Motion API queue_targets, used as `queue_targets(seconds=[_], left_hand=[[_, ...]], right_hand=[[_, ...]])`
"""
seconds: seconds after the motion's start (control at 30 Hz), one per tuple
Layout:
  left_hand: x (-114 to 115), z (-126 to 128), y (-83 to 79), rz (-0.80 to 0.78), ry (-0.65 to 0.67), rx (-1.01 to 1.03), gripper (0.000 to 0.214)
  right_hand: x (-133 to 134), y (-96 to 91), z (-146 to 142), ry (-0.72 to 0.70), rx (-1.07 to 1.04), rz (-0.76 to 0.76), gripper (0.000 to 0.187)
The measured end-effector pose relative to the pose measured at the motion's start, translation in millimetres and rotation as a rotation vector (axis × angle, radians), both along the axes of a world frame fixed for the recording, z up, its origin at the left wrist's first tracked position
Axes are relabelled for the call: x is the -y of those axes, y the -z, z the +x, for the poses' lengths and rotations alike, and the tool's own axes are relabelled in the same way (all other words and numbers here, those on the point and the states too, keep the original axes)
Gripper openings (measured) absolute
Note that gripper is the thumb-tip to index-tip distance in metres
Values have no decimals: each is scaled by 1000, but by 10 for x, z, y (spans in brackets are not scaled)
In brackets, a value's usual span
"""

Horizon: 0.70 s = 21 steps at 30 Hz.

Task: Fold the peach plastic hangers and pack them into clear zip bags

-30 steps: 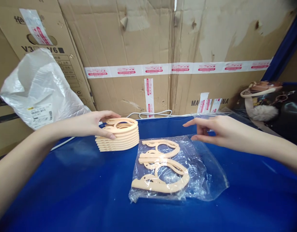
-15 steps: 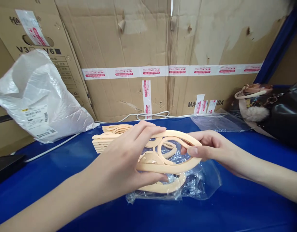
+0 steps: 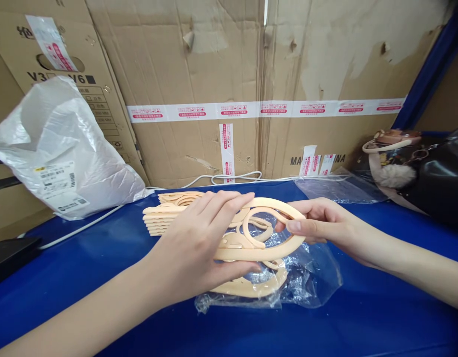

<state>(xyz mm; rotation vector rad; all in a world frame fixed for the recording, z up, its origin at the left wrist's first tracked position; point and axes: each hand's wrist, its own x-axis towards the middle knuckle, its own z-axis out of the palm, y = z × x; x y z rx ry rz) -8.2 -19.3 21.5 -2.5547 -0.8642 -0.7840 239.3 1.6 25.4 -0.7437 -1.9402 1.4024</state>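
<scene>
A cream plastic folding hanger [image 3: 264,254], folded up, is held level above the table between both hands. My left hand [image 3: 193,243] lies across its left part, fingers over the far edge and thumb along the near edge, hiding much of it. At its curved right end, my right hand [image 3: 314,220] pinches the frame between thumb and fingers. More cream hangers [image 3: 160,222] are stacked to the left, partly behind my left hand. Beneath the held one, another curved hanger [image 3: 251,287] rests on crumpled clear plastic wrapping [image 3: 314,277].
The table has a blue cover [image 3: 325,327]. A white plastic parcel bag [image 3: 72,148] leans at the left, near a black object [image 3: 13,255]. Large cardboard boxes [image 3: 199,64] stand behind a white cable [image 3: 236,177]. A black bag [image 3: 442,173] sits at the right.
The right end of the held hanger has shifted slightly left and up, along with my right hand. My left hand keeps its grip, slightly lower.
</scene>
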Motion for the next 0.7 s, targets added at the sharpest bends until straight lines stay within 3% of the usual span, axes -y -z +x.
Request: queue_targets(seconds=[0.17, 0.23, 0.33, 0.4, 0.57, 0.7], left_hand=[[-1, -6, 27, -8, 11, 33, 74], [12, 6, 61, -41, 18, 71, 73], [65, 60, 125, -133, 22, 119, 70], [111, 106, 157, -207, 22, 138, 67], [142, 143, 167, -308, -7, 161, 63], [98, 94, 158, -320, -80, 151, 88]], right_hand=[[-11, 14, 14, 35, 128, 114, 28], [4, 22, 21, 87, 212, 295, 35], [47, 34, 28, 104, 328, 647, 76], [78, 46, 29, 71, 389, 784, 87], [122, 104, -1, 66, 380, 776, 84], [43, 71, 12, 77, 346, 686, 78]])
